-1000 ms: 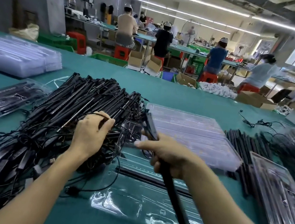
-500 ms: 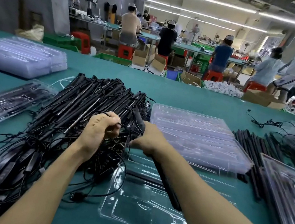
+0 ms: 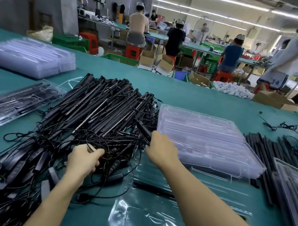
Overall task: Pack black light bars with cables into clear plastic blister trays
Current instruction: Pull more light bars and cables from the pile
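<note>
Since a moment ago my left hand (image 3: pixel 82 161) has slid down toward me, off the bars and onto the loose wires. My right hand (image 3: pixel 162 150) has moved a little to the right, next to the stack of empty trays (image 3: pixel 203 138). The big green table (image 3: pixel 193 97) is under everything. On it, to my left, lies the pile of light bars (image 3: pixel 97 110). They are long and black, with thin black wires tangled all over the near end. Just right of the pile sits the stack of empty trays, clear and shiny. Right in front of me the open tray (image 3: pixel 149 225) lies flat on the table. One black bar (image 3: pixel 154 188) lies across it, partly under my right arm. Far off on the left is a second stack of trays (image 3: pixel 25 58), and nearer on that side is a filled tray (image 3: pixel 10 103) with bars inside. On the right a row of bars (image 3: pixel 263 151) lies side by side on the table. My right hand is curled round the end of a light bar (image 3: pixel 143 130), which sticks out past my fingers at the edge of the pile. My left hand pinches a thin cable (image 3: pixel 91 148) with its thumb and fingers, right on the tangle.
</note>
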Demonstrator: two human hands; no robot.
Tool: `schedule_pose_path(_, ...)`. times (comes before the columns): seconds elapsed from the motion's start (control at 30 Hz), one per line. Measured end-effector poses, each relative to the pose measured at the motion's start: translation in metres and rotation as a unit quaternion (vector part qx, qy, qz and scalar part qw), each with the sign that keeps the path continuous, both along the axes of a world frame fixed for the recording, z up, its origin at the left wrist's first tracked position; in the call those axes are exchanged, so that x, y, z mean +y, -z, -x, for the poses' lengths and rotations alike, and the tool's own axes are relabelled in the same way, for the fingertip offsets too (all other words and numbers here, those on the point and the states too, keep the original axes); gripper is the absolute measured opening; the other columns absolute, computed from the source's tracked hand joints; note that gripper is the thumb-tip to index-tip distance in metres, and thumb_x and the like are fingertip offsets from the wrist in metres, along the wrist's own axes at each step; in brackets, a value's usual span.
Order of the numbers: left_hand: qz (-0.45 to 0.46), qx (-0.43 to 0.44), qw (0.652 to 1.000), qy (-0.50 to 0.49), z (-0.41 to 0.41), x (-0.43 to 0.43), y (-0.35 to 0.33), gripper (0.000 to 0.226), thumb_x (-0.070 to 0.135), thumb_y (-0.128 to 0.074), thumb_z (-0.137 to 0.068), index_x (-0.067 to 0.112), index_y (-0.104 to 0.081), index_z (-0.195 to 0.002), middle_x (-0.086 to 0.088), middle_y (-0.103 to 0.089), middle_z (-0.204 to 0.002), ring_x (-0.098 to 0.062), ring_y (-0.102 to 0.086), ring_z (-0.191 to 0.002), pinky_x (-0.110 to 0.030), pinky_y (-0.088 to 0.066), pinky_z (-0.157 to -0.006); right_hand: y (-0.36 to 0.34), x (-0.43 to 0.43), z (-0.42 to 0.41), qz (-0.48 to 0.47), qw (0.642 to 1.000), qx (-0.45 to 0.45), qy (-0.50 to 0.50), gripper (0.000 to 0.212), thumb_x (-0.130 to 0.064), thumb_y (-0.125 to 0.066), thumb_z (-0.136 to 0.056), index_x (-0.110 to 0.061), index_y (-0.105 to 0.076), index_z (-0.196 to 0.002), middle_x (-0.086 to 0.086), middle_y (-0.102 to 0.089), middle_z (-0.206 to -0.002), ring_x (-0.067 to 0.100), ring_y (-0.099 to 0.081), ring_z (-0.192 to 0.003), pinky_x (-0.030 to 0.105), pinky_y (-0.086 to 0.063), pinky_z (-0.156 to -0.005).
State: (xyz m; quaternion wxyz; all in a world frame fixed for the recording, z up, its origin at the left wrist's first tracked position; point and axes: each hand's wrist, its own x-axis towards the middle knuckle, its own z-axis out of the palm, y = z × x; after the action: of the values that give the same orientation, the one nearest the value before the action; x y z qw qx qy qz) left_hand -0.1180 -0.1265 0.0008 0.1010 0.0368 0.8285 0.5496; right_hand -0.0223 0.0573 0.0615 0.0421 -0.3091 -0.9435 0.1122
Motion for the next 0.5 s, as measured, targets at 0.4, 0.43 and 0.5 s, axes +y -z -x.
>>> schedule_pose_path(0.4,0.150,0.433,0.884,0.094,-0.013,-0.004,-0.009,0.056,0.009,-0.081,-0.069,0.015,-0.062,-0.122,-0.004,-0.068,-0.109,-0.029,-0.062,-0.105,-0.052,-0.041,-0.098,-0.108,-0.024,0.027,0.284,0.894,0.325,-0.124,0.030,-0.029,-0.067,-0.091,-0.024,-0.051,-0.067,-0.010,-0.046,-0.054,0.002,-0.039,-0.039,0.020,-0.037,-0.045)
schedule_pose_path(0.43,0.144,0.443,0.881,0.085,-0.012,-0.006,-0.008,0.052,0.010,-0.082,-0.070,0.013,-0.063,-0.118,-0.003,-0.069,-0.097,-0.028,-0.064,-0.094,-0.052,-0.045,-0.092,-0.117,-0.029,0.028,0.294,0.881,0.348,-0.130,0.030,-0.029,-0.067,-0.091,-0.024,-0.050,-0.067,-0.010,-0.045,-0.054,0.003,-0.039,-0.041,0.020,-0.036,-0.045)
schedule_pose_path(0.5,0.135,0.478,0.867,0.043,-0.009,-0.013,-0.005,0.046,0.015,-0.084,-0.070,0.009,-0.062,-0.109,-0.004,-0.066,-0.084,-0.027,-0.063,-0.079,-0.049,-0.049,-0.079,-0.135,-0.033,0.028,0.309,0.859,0.390,-0.123,0.027,-0.028,-0.065,-0.092,-0.022,-0.051,-0.070,-0.006,-0.045,-0.057,0.008,-0.041,-0.046,0.025,-0.038,-0.049)
